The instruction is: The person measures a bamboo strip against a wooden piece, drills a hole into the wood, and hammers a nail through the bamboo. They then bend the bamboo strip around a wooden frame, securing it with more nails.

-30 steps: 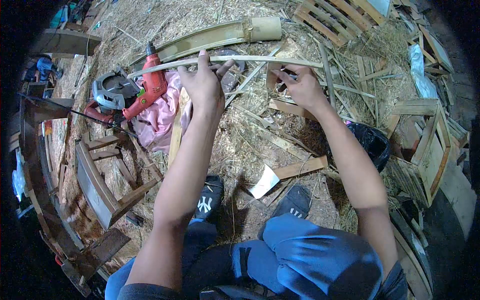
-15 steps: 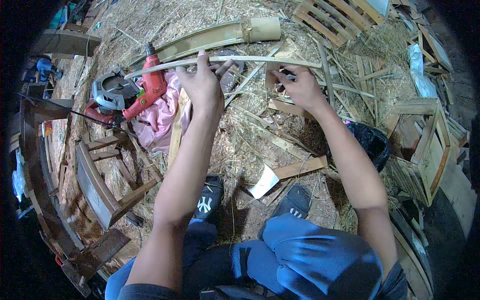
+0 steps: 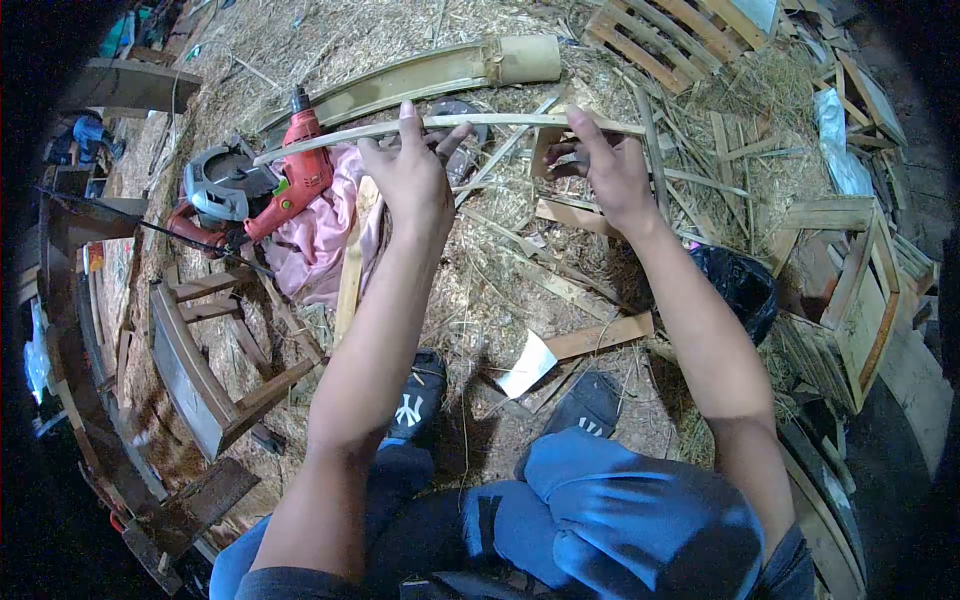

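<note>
A long thin bamboo strip (image 3: 500, 121) is held level in front of me, bowed slightly upward. My left hand (image 3: 412, 176) grips it near its middle, fingers wrapped over the top. My right hand (image 3: 608, 170) is further right along the strip, with a finger raised against it and the other fingers curled around something small and dark that I cannot make out. Below are my blue trousers (image 3: 600, 520) and black shoes (image 3: 418, 400) on straw.
A red power drill (image 3: 300, 170) and a grey circular saw (image 3: 220, 185) lie on a pink cloth (image 3: 325, 235) at left. A split thick bamboo piece (image 3: 450, 70) lies beyond. Wooden frames (image 3: 200, 370), offcuts and a black bag (image 3: 740, 285) surround me.
My right hand has lifted slightly and raised a finger up to the strip. The left hand and the strip have barely shifted.
</note>
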Demonstrator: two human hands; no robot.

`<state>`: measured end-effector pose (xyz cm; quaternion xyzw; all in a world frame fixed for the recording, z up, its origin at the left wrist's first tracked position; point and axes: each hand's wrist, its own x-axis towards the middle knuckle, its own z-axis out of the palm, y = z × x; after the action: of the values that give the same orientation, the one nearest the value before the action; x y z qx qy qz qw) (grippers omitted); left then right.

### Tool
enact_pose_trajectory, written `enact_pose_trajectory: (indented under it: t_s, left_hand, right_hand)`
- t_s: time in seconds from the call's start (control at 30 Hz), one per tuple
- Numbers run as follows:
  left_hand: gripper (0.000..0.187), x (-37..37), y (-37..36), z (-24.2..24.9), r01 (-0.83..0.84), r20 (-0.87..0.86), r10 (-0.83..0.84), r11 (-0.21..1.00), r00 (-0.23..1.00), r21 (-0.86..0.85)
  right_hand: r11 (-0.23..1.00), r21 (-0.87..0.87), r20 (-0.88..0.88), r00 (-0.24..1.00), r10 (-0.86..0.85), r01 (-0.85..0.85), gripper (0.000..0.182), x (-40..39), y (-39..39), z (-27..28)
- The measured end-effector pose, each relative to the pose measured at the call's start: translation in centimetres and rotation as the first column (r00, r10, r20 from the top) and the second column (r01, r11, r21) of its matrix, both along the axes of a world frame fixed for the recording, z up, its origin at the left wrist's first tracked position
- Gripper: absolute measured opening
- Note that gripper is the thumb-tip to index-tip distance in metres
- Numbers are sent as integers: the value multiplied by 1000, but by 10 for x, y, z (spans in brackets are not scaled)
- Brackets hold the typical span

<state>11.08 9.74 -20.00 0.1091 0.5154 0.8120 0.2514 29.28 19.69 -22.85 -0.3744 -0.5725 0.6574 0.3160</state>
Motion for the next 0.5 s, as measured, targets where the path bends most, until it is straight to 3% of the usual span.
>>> enact_pose_trajectory:
  t_s: [0.13, 0.2, 0.27, 0.33, 0.37, 0.43, 0.47, 0.5]
  left_hand:
    - [31, 4, 0, 2, -24, 7, 25, 999, 1000, -30]
    - [31, 5, 0, 4, -21, -2, 21, 999, 1000, -45]
    - [30, 4, -2, 7, -17, -12, 16, 998, 1000, -60]
    - [30, 4, -7, 12, 42, 39, -33, 967, 999, -252]
    - [30, 5, -9, 13, 44, 38, -35, 967, 999, -251]
    - [30, 7, -11, 15, -128, -14, 135, 896, 991, -426]
    - [30, 2, -13, 7, -127, -14, 134, 896, 991, -425]
    - [35, -3, -16, 4, -236, -247, 148, 895, 958, -378]
  right_hand:
    - [1000, 27, -76, 997, -4, 6, 37, -5, -3, -1]
    - [983, -177, -168, 986, 14, -44, 37, -2, -9, 13]
    - [982, -182, -178, 984, 21, -54, 36, -3, -9, 17]
    - [981, -186, -188, 982, 27, -63, 35, -3, -7, 17]
    - [980, -183, -214, 976, 34, -74, 35, -2, -6, 15]
    - [980, -179, -240, 970, 40, -85, 35, -3, -5, 12]
    - [984, -165, -255, 967, 22, -66, 35, -4, -6, 11]
    - [987, -151, -271, 963, 4, -46, 35, -4, -6, 8]
